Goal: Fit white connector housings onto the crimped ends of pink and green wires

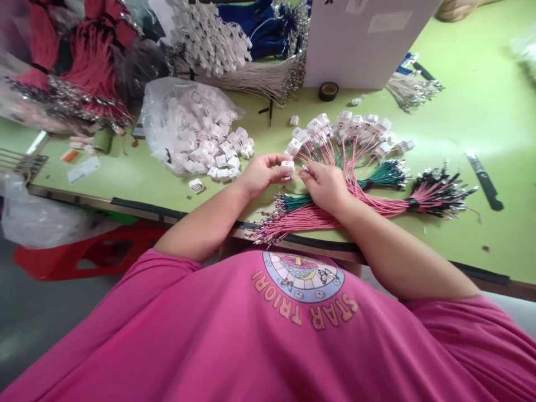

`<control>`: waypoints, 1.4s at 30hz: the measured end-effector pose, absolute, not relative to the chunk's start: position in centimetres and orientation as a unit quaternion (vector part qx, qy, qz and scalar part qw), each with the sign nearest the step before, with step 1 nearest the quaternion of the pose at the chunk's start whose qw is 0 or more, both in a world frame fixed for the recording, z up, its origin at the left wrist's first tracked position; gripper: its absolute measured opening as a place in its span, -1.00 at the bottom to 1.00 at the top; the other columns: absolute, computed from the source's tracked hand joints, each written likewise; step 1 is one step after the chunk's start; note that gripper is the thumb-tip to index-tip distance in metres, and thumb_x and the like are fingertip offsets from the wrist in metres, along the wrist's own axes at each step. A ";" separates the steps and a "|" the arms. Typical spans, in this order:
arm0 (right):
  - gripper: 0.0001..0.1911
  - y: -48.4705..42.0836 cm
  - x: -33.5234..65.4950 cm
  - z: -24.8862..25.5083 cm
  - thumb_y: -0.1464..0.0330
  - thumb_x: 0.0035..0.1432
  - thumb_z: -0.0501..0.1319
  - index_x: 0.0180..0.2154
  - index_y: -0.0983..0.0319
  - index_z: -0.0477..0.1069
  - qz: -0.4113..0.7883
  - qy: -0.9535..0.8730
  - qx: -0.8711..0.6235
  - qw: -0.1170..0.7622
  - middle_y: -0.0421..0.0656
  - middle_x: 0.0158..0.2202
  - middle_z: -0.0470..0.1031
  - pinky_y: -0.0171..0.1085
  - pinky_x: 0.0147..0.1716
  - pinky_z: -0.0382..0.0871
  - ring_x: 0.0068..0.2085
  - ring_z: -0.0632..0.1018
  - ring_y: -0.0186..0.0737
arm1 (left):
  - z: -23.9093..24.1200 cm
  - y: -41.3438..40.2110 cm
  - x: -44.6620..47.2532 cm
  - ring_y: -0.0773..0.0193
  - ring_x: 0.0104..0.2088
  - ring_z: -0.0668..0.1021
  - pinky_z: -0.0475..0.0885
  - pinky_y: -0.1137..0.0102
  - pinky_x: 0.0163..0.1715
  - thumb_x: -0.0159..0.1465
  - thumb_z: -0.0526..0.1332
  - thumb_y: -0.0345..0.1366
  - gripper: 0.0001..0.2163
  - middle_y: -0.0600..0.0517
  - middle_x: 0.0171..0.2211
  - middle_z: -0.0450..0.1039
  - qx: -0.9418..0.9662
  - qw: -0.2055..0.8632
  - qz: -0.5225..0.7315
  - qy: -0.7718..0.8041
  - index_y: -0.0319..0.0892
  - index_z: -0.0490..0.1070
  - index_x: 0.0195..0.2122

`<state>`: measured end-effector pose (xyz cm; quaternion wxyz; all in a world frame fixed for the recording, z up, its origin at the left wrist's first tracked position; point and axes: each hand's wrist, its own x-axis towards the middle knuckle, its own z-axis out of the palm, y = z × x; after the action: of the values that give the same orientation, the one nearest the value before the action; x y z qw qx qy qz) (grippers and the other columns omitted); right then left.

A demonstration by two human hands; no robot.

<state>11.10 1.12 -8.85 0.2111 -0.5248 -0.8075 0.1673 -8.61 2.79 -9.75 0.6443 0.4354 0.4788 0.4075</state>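
Note:
My left hand (pixel 262 174) pinches a small white plastic connector (pixel 288 166) between thumb and fingers. My right hand (pixel 323 183) is closed just beside it, its fingertips pinched on the end of a thin wire whose colour I cannot make out. Under both hands lie bundles of pink wires (pixel 293 220) and green wires (pixel 383 176) with metal terminals. Behind them sits a row of white connectors with pink wires fitted (pixel 347 125).
A clear bag of loose white connectors (pixel 192 131) lies left of my hands. A white box (pixel 360 39), a black tape roll (pixel 329 91), more wire bundles and a dark tool (pixel 486 181) sit on the green table (pixel 481 95). A red stool (pixel 84 254) stands below.

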 end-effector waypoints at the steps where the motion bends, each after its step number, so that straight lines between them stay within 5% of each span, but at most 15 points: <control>1: -0.70 1.2 11.3 -8.7 0.34 0.29 0.04 -0.24 0.26 0.54 0.158 -0.804 -0.524 0.231 -0.04 -0.30 0.60 -0.21 -0.28 0.31 -0.27 0.54 -0.10 | -9.9 3.1 -8.7 0.40 -0.41 0.59 0.56 0.40 -0.27 0.13 0.41 -0.40 -0.78 0.04 -0.35 0.56 0.452 0.612 0.421 0.494 -0.23 0.50 -0.19; 4: -0.62 0.8 11.6 -8.2 0.40 0.31 -0.02 -0.05 0.27 0.53 0.112 -0.822 -0.491 0.266 0.04 -0.08 0.59 -0.15 -0.10 0.34 -0.06 0.53 -0.04 | -10.7 4.3 -9.0 0.45 -0.50 0.53 0.49 0.45 -0.40 0.21 0.33 -0.38 -0.78 0.01 -0.27 0.56 0.519 0.493 0.437 0.545 -0.19 0.50 -0.10; 6: -0.59 0.3 11.1 -8.0 0.45 0.30 -0.04 0.00 0.27 0.52 0.113 -0.857 -0.457 0.209 0.06 -0.01 0.55 -0.14 -0.07 0.35 -0.02 0.52 -0.04 | -11.3 5.0 -8.9 0.46 -0.49 0.51 0.47 0.45 -0.42 0.23 0.31 -0.36 -0.75 -0.03 -0.14 0.55 0.551 0.431 0.434 0.568 -0.16 0.49 -0.05; 10: -0.67 0.0 9.5 -8.4 0.41 0.29 0.01 -0.13 0.27 0.54 0.137 -0.880 -0.454 0.037 0.07 -0.05 0.53 -0.19 -0.29 0.34 -0.15 0.56 -0.06 | -11.8 5.7 -8.2 0.37 -0.31 0.56 0.49 0.42 -0.27 0.22 0.32 -0.36 -0.69 -0.07 0.04 0.47 0.551 0.393 0.461 0.575 -0.14 0.46 0.01; 16: -0.69 0.8 8.7 -8.8 0.42 0.31 -0.01 -0.18 0.31 0.51 0.145 -0.873 -0.465 -0.015 0.09 -0.12 0.56 -0.20 -0.39 0.21 -0.27 0.56 -0.09 | -8.5 5.2 -11.9 0.28 -0.23 0.52 0.43 0.33 -0.10 0.17 0.31 -0.43 -0.66 -0.05 -0.02 0.48 0.619 0.338 0.389 0.592 -0.14 0.47 -0.01; 22: -0.78 1.1 10.1 -8.6 0.44 0.22 0.06 -0.19 0.28 0.47 0.221 -0.854 -0.460 0.097 0.02 -0.18 0.57 -0.22 -0.29 0.23 -0.25 0.51 -0.13 | -6.4 6.5 -17.7 0.05 -0.09 0.48 0.34 0.20 0.04 0.08 0.40 -0.34 -0.77 -0.09 -0.22 0.45 0.654 0.202 0.237 0.690 -0.14 0.52 -0.21; 25: -0.81 1.5 10.9 -8.4 0.42 0.19 0.10 -0.21 0.27 0.47 0.305 -0.816 -0.465 0.160 -0.09 -0.34 0.56 -0.24 -0.27 0.25 -0.32 0.48 -0.19 | -7.1 7.0 -17.1 -0.08 0.01 0.46 0.30 0.10 0.11 0.08 0.41 -0.27 -0.73 -0.14 -0.14 0.42 0.683 0.143 0.175 0.694 -0.17 0.49 -0.19; 29: -0.81 1.7 11.5 -8.1 0.29 0.17 0.19 -0.41 0.25 0.48 0.414 -0.749 -0.449 0.259 -0.18 -0.47 0.51 -0.25 -0.28 0.30 -0.38 0.47 -0.25 | -7.6 7.2 -15.5 -0.15 0.10 0.42 0.23 0.01 0.19 0.14 0.30 -0.41 -0.73 -0.20 0.00 0.37 0.729 0.104 0.119 0.666 -0.21 0.46 -0.10; 35: -0.81 1.7 11.7 -8.0 0.32 0.06 0.23 -0.55 0.23 0.49 0.507 -0.658 -0.447 0.333 -0.11 -0.26 0.65 -0.20 -0.11 0.37 -0.18 0.58 -0.19 | -7.2 7.5 -15.5 -0.22 0.19 0.35 0.17 0.00 0.25 0.07 0.24 -0.56 -0.68 -0.24 0.02 0.35 0.758 0.139 0.090 0.631 -0.28 0.45 -0.12; 39: -0.79 1.8 11.8 -8.3 0.28 0.01 0.26 -0.59 0.22 0.43 0.525 -0.637 -0.449 0.342 -0.12 -0.37 0.61 -0.20 -0.17 0.37 -0.23 0.57 -0.18 | -5.8 6.3 -14.6 -0.06 0.04 0.46 0.33 0.12 0.11 0.05 0.28 -0.51 -0.82 -0.17 -0.04 0.38 0.739 0.186 0.179 0.623 -0.23 0.44 -0.30; 42: -0.76 1.8 11.8 -8.5 0.25 -0.01 0.28 -0.61 0.22 0.41 0.528 -0.626 -0.455 0.349 -0.17 -0.48 0.53 -0.23 -0.29 0.32 -0.33 0.51 -0.23 | -5.1 4.7 -12.5 0.24 -0.26 0.50 0.42 0.29 -0.22 0.11 0.26 -0.44 -0.91 -0.07 -0.14 0.45 0.672 0.341 0.292 0.589 -0.19 0.38 -0.35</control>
<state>11.77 1.78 -8.53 0.3494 -0.4551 -0.6264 0.5276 -12.45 4.74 -5.09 0.3414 0.6723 0.5885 0.2917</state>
